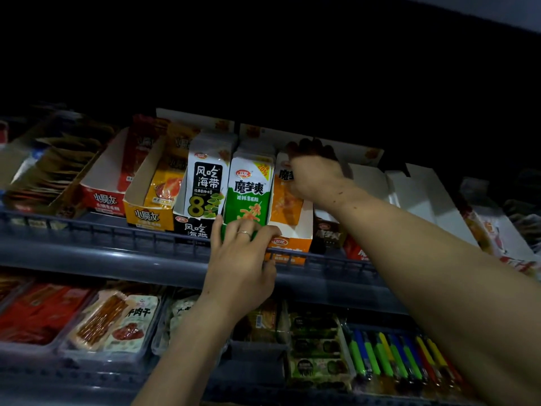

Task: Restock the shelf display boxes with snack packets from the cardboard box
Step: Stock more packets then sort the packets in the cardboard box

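Note:
On the upper shelf stand several open display boxes. My left hand grips the front lip of the green display box, which is full of green-and-white snack packets. My right hand reaches into the neighbouring orange display box and holds the top of the orange packets standing in it; its fingertips are in shadow. Left of the green box is a black box with white seaweed packets. The cardboard supply box is out of view.
A yellow box and a red box stand further left, white box flaps to the right. A grey shelf rail runs along the front. The lower shelf holds trays of red meat snacks and coloured lighters.

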`<action>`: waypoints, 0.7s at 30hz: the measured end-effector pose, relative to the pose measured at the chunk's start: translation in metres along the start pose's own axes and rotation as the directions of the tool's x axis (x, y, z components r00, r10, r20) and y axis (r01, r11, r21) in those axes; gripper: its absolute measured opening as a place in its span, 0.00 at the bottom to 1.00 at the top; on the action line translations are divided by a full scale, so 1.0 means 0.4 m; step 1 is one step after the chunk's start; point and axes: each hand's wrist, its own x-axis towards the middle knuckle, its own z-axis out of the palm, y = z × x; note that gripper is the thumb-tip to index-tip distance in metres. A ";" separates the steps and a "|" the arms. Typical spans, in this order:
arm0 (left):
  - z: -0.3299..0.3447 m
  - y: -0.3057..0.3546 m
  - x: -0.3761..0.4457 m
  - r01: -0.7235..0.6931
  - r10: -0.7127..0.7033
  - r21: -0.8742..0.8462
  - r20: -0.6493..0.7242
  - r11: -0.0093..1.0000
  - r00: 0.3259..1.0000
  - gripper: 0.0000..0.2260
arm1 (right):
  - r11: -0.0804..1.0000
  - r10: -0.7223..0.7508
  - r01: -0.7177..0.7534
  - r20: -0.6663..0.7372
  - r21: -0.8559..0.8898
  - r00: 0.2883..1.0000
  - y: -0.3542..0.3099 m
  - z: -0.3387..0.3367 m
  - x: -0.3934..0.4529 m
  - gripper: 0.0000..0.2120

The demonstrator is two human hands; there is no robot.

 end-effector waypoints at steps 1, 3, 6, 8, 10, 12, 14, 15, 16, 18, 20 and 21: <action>0.001 0.000 0.001 -0.001 0.001 0.002 0.001 1.000 1.000 0.21 | 1.000 0.003 -0.004 -0.031 -0.029 1.000 0.001 0.005 0.003 0.33; 0.000 0.000 0.001 -0.001 0.001 0.007 0.003 1.000 1.000 0.21 | 0.998 -0.006 0.001 -0.085 -0.059 0.996 0.000 0.012 0.002 0.32; -0.002 0.001 0.001 0.005 -0.005 0.007 0.014 1.000 1.000 0.21 | 0.999 -0.019 0.013 -0.146 -0.039 0.989 -0.007 0.013 -0.014 0.31; -0.002 0.000 0.000 0.003 -0.003 0.013 0.015 1.000 1.000 0.21 | 1.000 -0.021 0.022 -0.178 0.001 0.984 -0.014 0.006 -0.030 0.28; -0.002 0.000 0.001 0.005 -0.005 0.019 0.016 1.000 1.000 0.21 | 0.999 -0.042 0.047 -0.186 0.022 0.982 -0.021 0.001 -0.047 0.24; -0.002 0.000 0.001 0.007 -0.008 0.027 0.015 1.000 1.000 0.21 | 0.998 -0.052 0.060 -0.190 0.036 0.980 -0.024 -0.002 -0.060 0.23; -0.002 0.000 0.000 0.006 -0.006 0.035 0.013 0.999 1.000 0.21 | 0.998 -0.034 0.044 -0.201 0.041 0.979 -0.019 -0.012 -0.069 0.23; -0.003 0.001 0.000 0.005 -0.006 0.040 0.016 0.999 1.000 0.21 | 0.999 -0.029 0.035 -0.208 0.028 0.978 -0.013 -0.019 -0.073 0.23; -0.004 0.002 0.000 0.005 -0.006 0.046 0.023 0.999 1.000 0.22 | 0.999 -0.027 0.031 -0.210 0.013 0.977 -0.006 -0.026 -0.077 0.23; -0.005 0.003 0.001 0.005 -0.007 0.060 0.035 0.998 0.999 0.22 | 0.999 -0.048 0.047 -0.179 -0.009 0.983 0.004 -0.035 -0.084 0.22; -0.007 0.005 0.002 0.009 -0.012 0.070 0.044 0.997 0.999 0.22 | 0.995 -0.099 0.097 -0.079 -0.038 0.992 0.007 -0.036 -0.089 0.20; -0.006 0.005 0.002 0.009 -0.012 0.070 0.045 0.998 0.999 0.22 | 0.991 -0.123 0.121 -0.026 -0.061 0.992 0.008 -0.035 -0.091 0.19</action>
